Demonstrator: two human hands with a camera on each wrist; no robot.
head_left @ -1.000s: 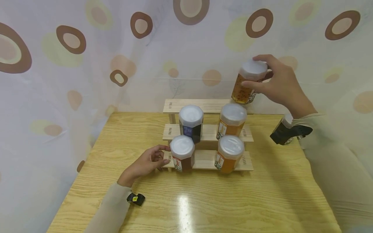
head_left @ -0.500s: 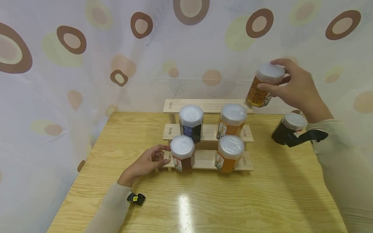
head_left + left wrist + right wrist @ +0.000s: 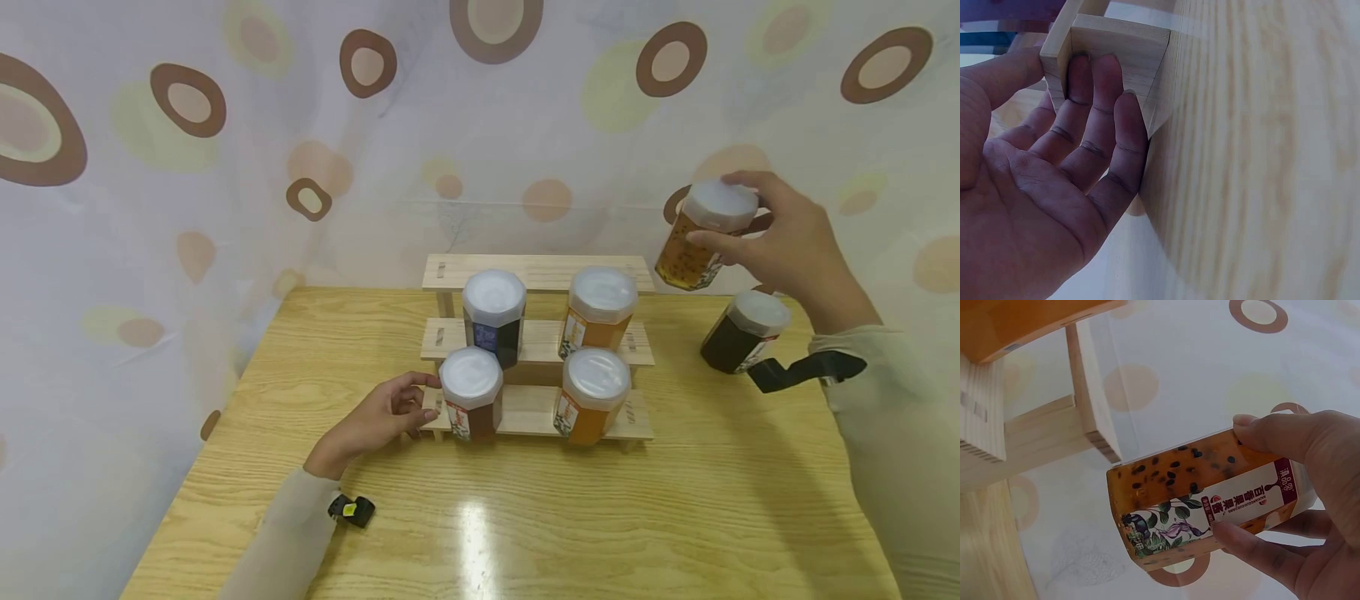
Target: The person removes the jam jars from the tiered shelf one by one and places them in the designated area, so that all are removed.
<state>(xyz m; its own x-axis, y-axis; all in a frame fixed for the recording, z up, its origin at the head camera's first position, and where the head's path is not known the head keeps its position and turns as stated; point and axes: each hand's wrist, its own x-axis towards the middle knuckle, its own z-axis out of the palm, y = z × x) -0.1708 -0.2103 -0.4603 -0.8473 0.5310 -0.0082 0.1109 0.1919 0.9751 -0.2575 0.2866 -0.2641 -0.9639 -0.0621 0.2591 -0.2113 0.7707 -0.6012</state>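
My right hand (image 3: 797,243) grips a clear jar (image 3: 692,250) of amber filling with dark seeds and a white lid. It is tilted in the air right of the top shelf; its printed label (image 3: 1247,497) shows in the right wrist view. A three-step wooden rack (image 3: 531,408) stands on the table. My left hand (image 3: 378,421) holds the left end of its bottom step, with thumb and curled fingers (image 3: 1088,140) against the wood. Nearest to that hand is a reddish-brown jar (image 3: 472,396). Across from it on the same step stands an orange jar (image 3: 592,396).
A dark jar (image 3: 495,317) and another orange jar (image 3: 600,308) stand on the middle step. A black-filled jar (image 3: 738,333) is on the table (image 3: 570,517) at right, below my right forearm. A patterned curtain (image 3: 420,150) hangs behind the table.
My right hand has carried the seeded jar to the right and slightly down, away from above the top shelf's right end. My left hand stays on the rack.
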